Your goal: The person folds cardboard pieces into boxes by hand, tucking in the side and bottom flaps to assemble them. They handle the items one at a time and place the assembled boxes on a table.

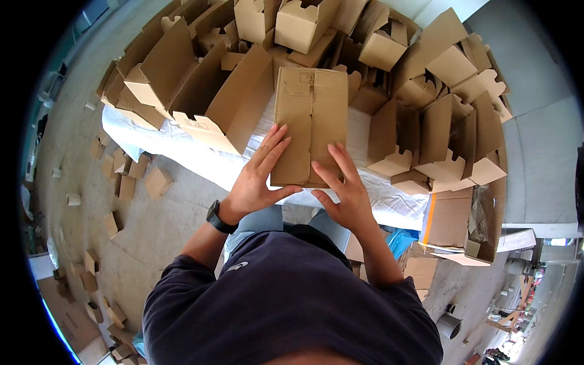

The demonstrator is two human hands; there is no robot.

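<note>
A closed brown cardboard box (pixel 311 109) lies in front of me on a table covered with white cloth (pixel 201 159). A seam runs down the middle of its top, between two flaps that meet. My left hand (pixel 261 173) rests on the box's near left corner, fingers stretched over the top and thumb along the near edge. At the near right corner lies my right hand (pixel 345 193), its fingers spread on the top. Both hands touch the box without wrapping round it. What is inside the box is hidden.
Open cardboard boxes (pixel 225 91) crowd the table's left side and back. More open boxes (pixel 392 137) stand close on the right. A large open carton (pixel 450 216) sits low at the right. Cardboard pieces (pixel 158 182) lie scattered on the floor at the left.
</note>
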